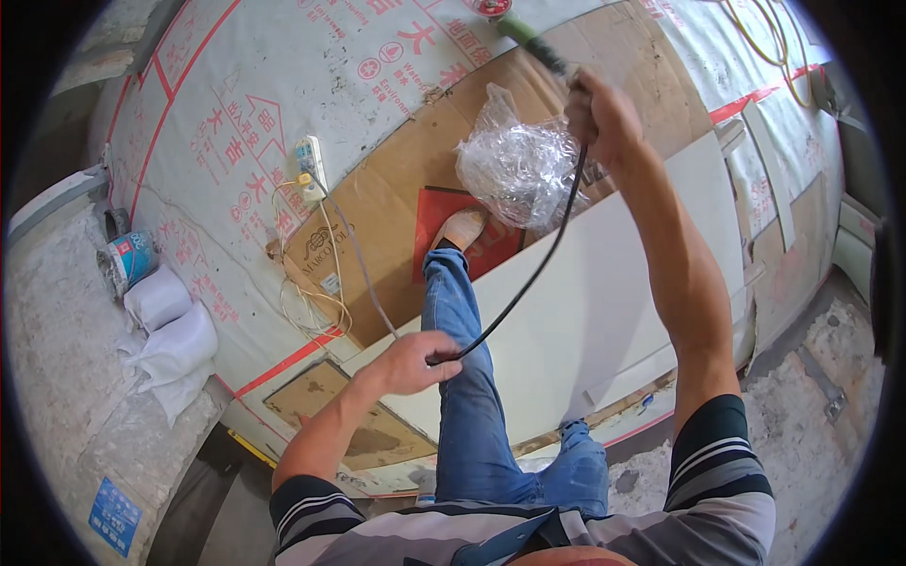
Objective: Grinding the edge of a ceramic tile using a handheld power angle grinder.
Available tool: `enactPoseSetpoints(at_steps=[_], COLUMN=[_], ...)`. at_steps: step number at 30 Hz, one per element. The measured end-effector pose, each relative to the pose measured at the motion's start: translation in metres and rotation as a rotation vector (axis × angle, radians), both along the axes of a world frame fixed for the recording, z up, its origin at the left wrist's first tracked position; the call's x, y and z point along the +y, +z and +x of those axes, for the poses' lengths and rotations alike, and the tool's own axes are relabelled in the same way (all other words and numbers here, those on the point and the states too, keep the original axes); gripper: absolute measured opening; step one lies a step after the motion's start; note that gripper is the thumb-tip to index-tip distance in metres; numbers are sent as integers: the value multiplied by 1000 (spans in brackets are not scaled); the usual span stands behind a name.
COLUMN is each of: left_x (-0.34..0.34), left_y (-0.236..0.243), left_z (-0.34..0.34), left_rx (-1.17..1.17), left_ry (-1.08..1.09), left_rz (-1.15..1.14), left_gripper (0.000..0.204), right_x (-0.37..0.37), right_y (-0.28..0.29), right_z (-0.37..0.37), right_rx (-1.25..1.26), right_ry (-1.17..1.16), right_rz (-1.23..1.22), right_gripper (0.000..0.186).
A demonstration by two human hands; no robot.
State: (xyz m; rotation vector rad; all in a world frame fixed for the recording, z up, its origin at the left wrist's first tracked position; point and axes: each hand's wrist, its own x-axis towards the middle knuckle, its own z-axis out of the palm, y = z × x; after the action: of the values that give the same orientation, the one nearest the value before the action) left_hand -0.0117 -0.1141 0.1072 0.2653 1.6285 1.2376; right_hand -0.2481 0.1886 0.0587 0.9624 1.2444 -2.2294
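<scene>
My right hand is raised at the upper right, its fingers wrapped round the rear end of a green-and-black angle grinder. Motion blurs the tool, and a reddish round part sits at its far end. From it a black power cord curves down to my left hand, which is closed round it in front of my jeans. Beyond that hand, a thinner grey cable runs up to a white power strip with a yellow plug in it.
A large white panel lies over cardboard. Crumpled clear plastic rests near my shoe, which stands on a red sheet. White bags and a blue-labelled can are at the left. Yellow cable loops at the upper right.
</scene>
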Motion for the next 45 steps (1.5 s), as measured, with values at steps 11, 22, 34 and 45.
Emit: enactPoseSetpoints(at_steps=[11,22,34,45], left_x=[158,189,189,248], left_y=[-135,-60,259,274], left_z=[-183,-349,-163,69], left_rx=[-853,-100,200,140], left_ry=[853,960,314,-775], left_rz=[281,54,482,336], left_gripper=[67,13,31,12], right_x=[-68,-1,38,60], right_y=[-26,1,34,51], right_z=[150,249,195,414], right_rx=[-43,94,-69,-230], right_ry=[392,290,-165,-534], right_rz=[339,434,-479,-560], right_gripper=[22,39,88,38])
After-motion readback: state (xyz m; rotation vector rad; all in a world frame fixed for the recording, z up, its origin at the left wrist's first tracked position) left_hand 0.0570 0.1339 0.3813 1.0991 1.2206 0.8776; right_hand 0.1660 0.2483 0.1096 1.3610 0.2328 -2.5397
